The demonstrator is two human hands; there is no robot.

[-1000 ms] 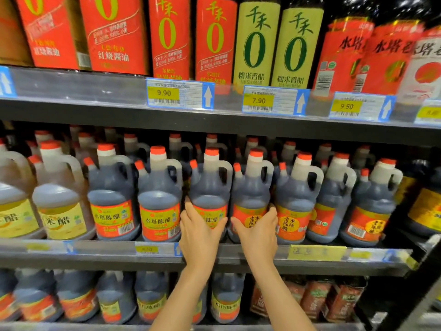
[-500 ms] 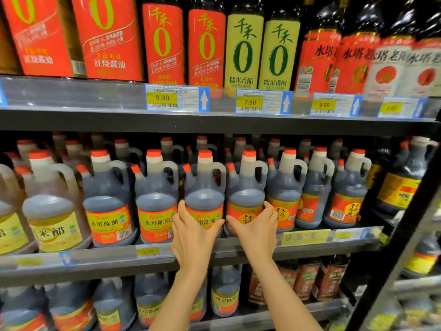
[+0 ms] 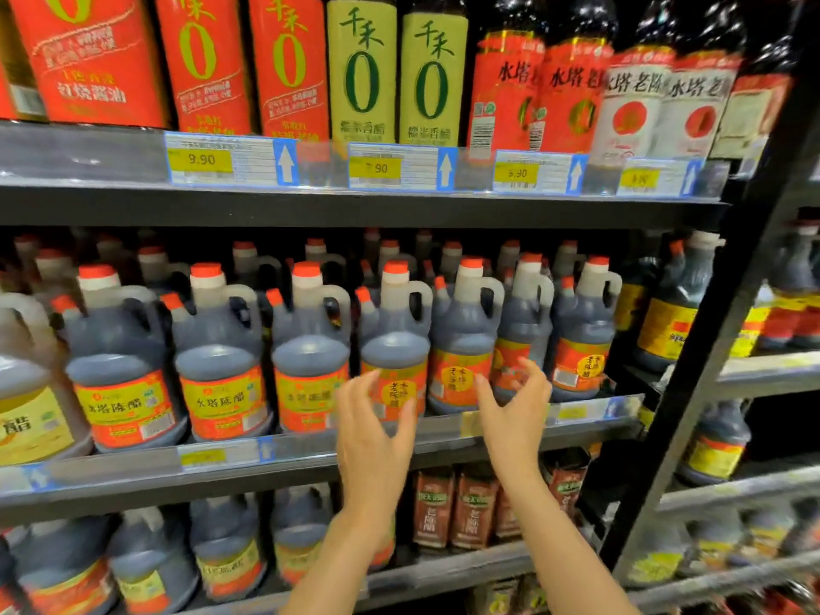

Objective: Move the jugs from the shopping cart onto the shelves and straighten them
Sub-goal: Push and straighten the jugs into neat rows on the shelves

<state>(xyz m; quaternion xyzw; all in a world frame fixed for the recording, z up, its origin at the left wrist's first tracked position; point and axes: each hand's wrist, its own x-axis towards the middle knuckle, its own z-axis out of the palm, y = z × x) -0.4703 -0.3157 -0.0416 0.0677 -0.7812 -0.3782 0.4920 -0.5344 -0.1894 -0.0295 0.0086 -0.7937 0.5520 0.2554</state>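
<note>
Both hands are raised in front of the middle shelf, just off its front edge, and neither grip has hold of anything. The left hand has its fingers spread and loosely bent, thumb out to the right, cupped toward a dark jug with a red cap and an orange label; whether the fingertips touch the label I cannot tell, as the picture is blurred there. The right hand is likewise open, fingers curved and apart, in front of the lower parts of the next jug and a third jug to its right.

The jugs stand upright in a row along the front edge of the middle shelf, handles turned to the right, with more rows of red-capped jugs behind them toward the back. Toward the left end of that row are more dark jugs with orange labels, and at the far left a paler jug with a yellow label. The shopping cart is out of sight.

On the upper shelf stand tall bottles with red labels and two with green labels, above yellow price tags clipped to its front edge. The lower shelf holds more dark jugs and some brown pouches. A black upright post divides this bay from the one on the right.
</note>
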